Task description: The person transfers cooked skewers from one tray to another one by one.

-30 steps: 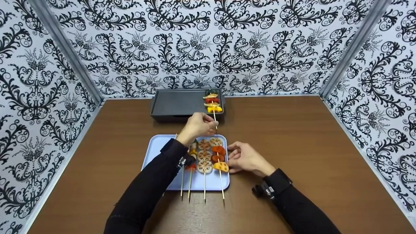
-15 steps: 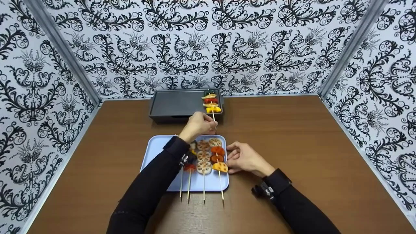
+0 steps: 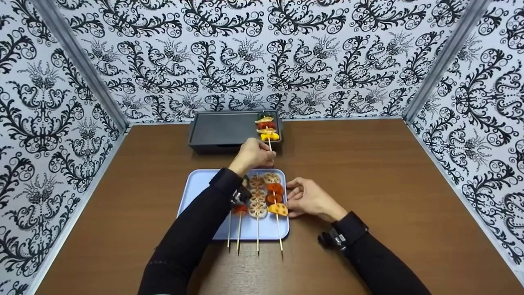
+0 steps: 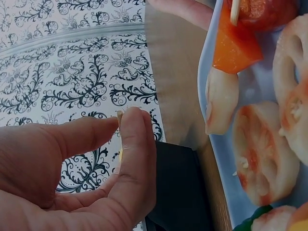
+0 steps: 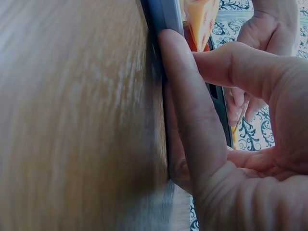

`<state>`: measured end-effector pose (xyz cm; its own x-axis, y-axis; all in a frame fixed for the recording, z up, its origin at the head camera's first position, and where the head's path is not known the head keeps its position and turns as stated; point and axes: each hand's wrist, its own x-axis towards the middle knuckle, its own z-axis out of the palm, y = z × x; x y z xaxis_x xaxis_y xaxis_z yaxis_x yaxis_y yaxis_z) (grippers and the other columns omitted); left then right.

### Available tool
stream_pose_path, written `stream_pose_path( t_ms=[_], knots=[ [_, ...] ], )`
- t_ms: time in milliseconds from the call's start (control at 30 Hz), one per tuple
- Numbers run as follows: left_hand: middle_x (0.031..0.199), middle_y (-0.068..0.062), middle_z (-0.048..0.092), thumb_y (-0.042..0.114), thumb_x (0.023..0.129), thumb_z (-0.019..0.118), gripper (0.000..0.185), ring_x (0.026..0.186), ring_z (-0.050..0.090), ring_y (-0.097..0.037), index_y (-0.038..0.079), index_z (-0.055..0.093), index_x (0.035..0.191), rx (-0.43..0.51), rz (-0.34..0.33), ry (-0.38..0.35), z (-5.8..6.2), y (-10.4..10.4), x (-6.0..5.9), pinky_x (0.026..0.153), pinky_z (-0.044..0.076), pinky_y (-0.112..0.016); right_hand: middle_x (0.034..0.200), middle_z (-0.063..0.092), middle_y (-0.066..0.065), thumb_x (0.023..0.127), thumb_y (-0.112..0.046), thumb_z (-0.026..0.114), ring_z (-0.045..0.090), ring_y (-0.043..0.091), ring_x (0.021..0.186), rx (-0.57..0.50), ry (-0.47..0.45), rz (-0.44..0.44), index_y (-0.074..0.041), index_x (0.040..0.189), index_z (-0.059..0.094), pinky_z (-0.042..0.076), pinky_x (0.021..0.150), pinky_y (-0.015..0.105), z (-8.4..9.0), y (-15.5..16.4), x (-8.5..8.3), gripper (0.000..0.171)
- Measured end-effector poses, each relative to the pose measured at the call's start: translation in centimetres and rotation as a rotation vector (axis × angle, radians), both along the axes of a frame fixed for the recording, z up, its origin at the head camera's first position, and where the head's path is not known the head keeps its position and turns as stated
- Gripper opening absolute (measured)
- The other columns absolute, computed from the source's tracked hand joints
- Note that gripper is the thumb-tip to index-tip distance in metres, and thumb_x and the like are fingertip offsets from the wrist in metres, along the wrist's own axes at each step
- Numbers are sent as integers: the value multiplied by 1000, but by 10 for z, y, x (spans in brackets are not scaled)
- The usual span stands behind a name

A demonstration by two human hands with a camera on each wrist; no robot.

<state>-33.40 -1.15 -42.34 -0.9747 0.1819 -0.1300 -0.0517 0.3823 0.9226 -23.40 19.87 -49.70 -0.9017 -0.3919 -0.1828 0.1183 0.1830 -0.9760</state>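
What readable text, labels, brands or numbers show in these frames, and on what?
None. No words, numbers or brand marks can be read in any view.
Grey grill tray: plain, no marking.
Blue tray: plain.
Wallpaper: black ornamental scrolls only, no lettering.
Wrist camera mount by the right hand: too small to show any label.

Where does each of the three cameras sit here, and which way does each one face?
Head: above, facing forward and down at the table; both sleeved arms show, left hand pinching a skewer lying on the grill pan.
Left wrist: behind that hand, its fingertips pinching the stick end.
Right wrist: low by the right hand, fingers against the blue tray edge.
Shared: the tray appears in all three.
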Motion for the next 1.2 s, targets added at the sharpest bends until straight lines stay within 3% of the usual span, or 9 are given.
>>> stream_pose_path(
  t_ms=[333, 800, 1200],
  knots=[
    [99, -20, 69, -4, 90, 79, 26, 84, 78, -31, -13, 69, 112, 61, 10, -14, -1, 3, -6, 78, 67, -35, 111, 61, 30, 85, 8, 78, 72, 31, 84, 0, -2, -4, 9, 142, 46, 67, 76, 49, 0, 0, 0, 65],
    [90, -12, 66, -11, 89, 76, 26, 81, 76, -28, -15, 66, 113, 150, -10, -46, -6, 0, -8, 89, 64, -46, 109, 62, 28, 84, 5, 83, 73, 29, 85, -9, -19, -18, 8, 141, 47, 67, 75, 49, -1, -1, -1, 67],
    [91, -16, 70, -13, 89, 72, 19, 81, 74, -28, -17, 69, 107, 171, -57, -34, -6, -5, -8, 84, 66, -43, 109, 61, 26, 83, 7, 82, 72, 31, 84, -1, -29, -28, 6, 141, 48, 67, 76, 50, 0, -1, -1, 67]
  ],
)
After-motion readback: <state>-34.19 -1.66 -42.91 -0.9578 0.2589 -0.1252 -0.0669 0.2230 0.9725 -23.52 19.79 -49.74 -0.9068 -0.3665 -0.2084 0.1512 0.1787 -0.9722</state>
